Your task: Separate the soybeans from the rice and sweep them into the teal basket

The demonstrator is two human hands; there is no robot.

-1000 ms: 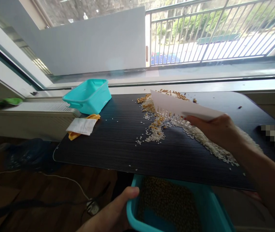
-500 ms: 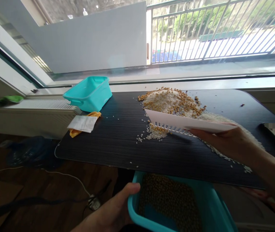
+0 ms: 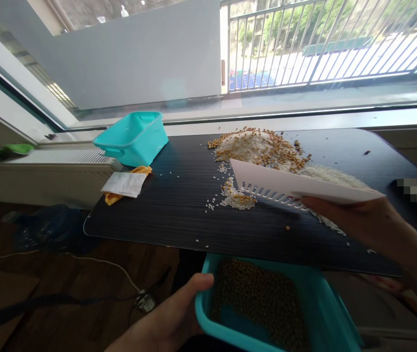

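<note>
My right hand point(image 3: 347, 215) is closed on the edge of a white comb-like scraper point(image 3: 285, 186), a flat sheet with slots along its lower edge. It is tilted over the dark tabletop point(image 3: 157, 215), just in front of a heap of white rice and tan bean-like grains point(image 3: 255, 146). A smaller patch of rice and grains point(image 3: 238, 196) lies at the scraper's left end. Below the table's front edge, my left hand point(image 3: 179, 313) grips the rim of a turquoise bin point(image 3: 215, 328), thumb on top. Many brownish grains point(image 3: 259, 293) cover much of its bottom.
A second turquoise bin point(image 3: 138, 142) stands at the table's back left. In front of it lies a white folded cloth point(image 3: 124, 184) over a yellow one point(image 3: 113, 198). The window sill point(image 3: 193, 128) borders the back. Cables and a power plug point(image 3: 145, 300) are on the floor.
The scraper and my right hand have moved a little to the right, leaving the small patch more exposed. A single grain now lies on the table before the scraper. My left hand stays on the bin.
</note>
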